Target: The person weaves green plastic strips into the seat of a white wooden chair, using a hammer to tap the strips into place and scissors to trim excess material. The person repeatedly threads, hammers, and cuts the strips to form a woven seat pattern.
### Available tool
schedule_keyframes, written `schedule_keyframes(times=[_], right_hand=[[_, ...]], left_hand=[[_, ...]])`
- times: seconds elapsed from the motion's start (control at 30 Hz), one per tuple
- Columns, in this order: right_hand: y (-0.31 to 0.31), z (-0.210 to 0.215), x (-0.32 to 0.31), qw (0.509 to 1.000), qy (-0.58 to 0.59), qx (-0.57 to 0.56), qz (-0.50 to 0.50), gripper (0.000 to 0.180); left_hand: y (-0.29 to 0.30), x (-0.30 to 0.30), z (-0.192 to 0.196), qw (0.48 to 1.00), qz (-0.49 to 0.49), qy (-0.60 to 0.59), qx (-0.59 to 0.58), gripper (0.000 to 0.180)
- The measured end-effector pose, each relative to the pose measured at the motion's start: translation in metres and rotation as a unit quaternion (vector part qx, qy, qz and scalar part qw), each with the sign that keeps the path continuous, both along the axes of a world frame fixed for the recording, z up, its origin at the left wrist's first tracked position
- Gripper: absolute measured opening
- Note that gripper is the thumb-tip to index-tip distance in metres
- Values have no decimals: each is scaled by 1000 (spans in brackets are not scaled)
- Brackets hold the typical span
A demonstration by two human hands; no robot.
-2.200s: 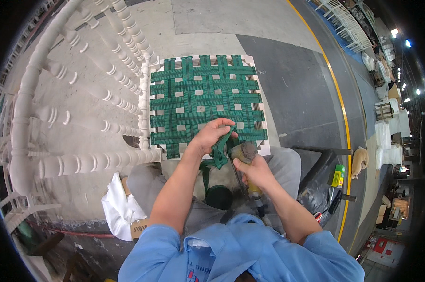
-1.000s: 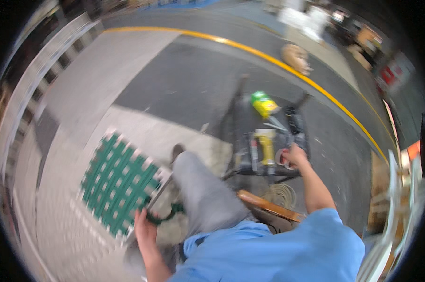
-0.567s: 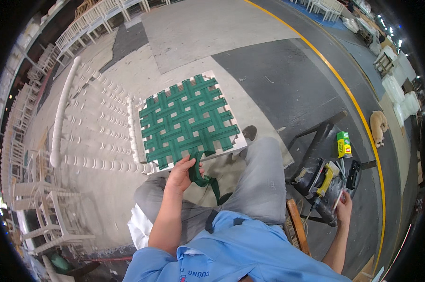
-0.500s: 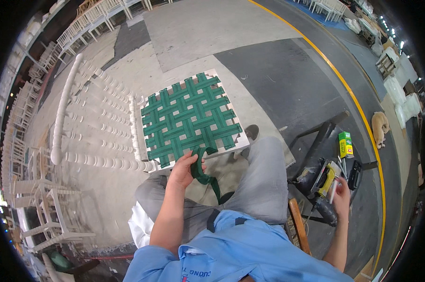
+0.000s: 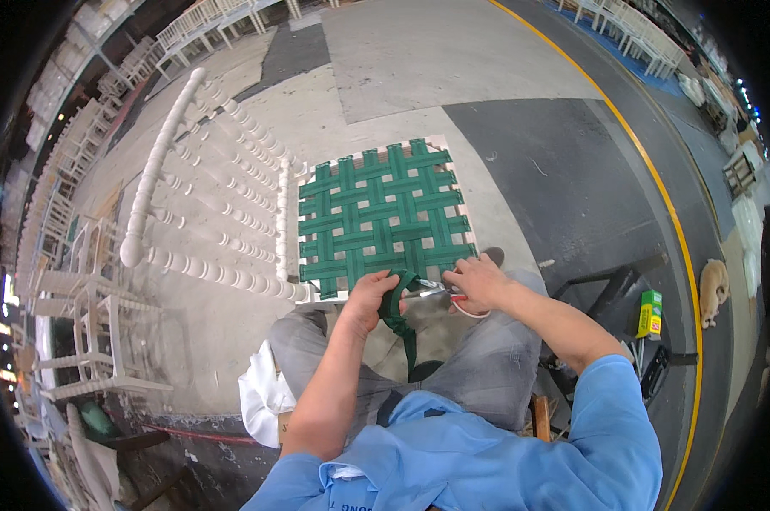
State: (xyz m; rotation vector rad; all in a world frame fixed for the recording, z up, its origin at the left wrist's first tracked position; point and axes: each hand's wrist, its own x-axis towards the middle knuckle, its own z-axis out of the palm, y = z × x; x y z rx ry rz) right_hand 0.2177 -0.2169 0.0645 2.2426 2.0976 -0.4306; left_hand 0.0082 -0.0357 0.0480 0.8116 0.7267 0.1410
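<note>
In front of me is a white chair with a turned-spindle back [image 5: 199, 183] on its left and a seat of interwoven green webbing [image 5: 376, 213]. My left hand [image 5: 370, 300] pinches a loose green webbing strap [image 5: 395, 313] at the seat's near edge; the strap's end hangs down between my knees. My right hand [image 5: 479, 284] grips a pair of scissors [image 5: 428, 290] with metal blades and red-and-white handles. The blades point left and lie against the strap beside my left fingers. Whether they have cut into it, I cannot tell.
A black stand [image 5: 611, 294] at my right bears a green-and-yellow box [image 5: 650, 314] and tools, partly behind my right arm. White chairs [image 5: 104, 332] stand at left and along the far edges. A dog [image 5: 714, 292] lies beyond the yellow floor line [image 5: 670, 204].
My right hand has come from the stand at right to the strap, now with scissors in it. My left hand still holds the strap. The view has shifted, so the chair appears further right.
</note>
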Motion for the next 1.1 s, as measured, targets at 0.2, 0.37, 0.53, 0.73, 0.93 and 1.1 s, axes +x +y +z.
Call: schedule_keyframes(times=[0.2, 0.37, 0.53, 0.73, 0.93, 1.1], right_hand=[[-30, 14, 11, 999, 4, -13, -48, 66], [-17, -3, 10, 999, -11, 43, -11, 55], [9, -24, 3, 999, 4, 10, 32, 40], [-43, 20, 9, 989, 54, 90, -108, 50], [-239, 43, -18, 751, 124, 307, -572, 57], [-396, 24, -101, 526, -40, 183, -830, 63]], left_hand=[[6, -5, -2, 997, 58, 42, -16, 20], [0, 7, -1, 1000, 6, -20, -7, 19], [-12, 5, 12, 997, -54, -8, 57, 22], [-36, -42, 27, 994, -43, -24, 93, 25], [-94, -85, -8, 996, -67, 42, 32, 18], [-88, -76, -27, 996, -86, 11, 37, 23]])
